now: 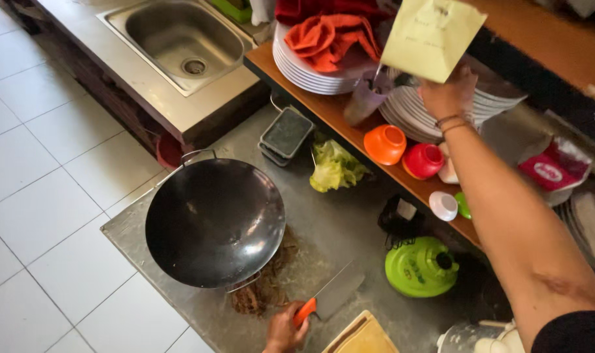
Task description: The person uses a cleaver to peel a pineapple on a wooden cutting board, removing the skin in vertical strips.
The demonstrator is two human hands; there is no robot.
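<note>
Notably, the large round black metal wok (pixel 214 222) is sitting on the grey steel counter (pixel 350 225), handles pointing up-left and down-right, looking heavy and rigid. Just right of it, the left hand (pixel 283 332) is wrapping closed around the orange handle of the broad steel cleaver (pixel 330 297). The cleaver is lying flat on the counter, long axis running lower left to upper right, blade tip aiming away from the person; it is appearing stiff, weighty and sharp, best taken by that handle. Further right, the right hand (pixel 449 91) is pinching the pale yellow paper note (pixel 432 37) by its lower edge above the white plates (pixel 310 68); the note is looking light, limp and easily creased.
</note>
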